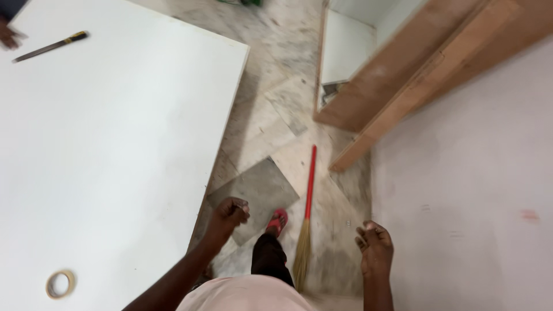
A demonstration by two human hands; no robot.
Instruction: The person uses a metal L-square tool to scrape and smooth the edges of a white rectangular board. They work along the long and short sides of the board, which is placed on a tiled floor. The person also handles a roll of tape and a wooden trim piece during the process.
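Note:
My left hand [229,215] hangs in a loose fist beside the right edge of a large white board [109,150], above the floor, and it holds nothing I can see. My right hand [374,245] hovers over the floor close to a white wall [472,190], fingers curled and slightly apart, with nothing in it. A broom with a red handle [310,190] and straw bristles lies on the floor between my hands. My foot in a red sandal [277,222] steps near a grey tile piece [256,193].
A roll of tape [60,284] lies on the white board near its front. A chisel-like tool with a yellow and black handle [50,46] rests at the board's far end, beside another person's hand [8,35]. Wooden cabinet panels [403,75] stand at the upper right.

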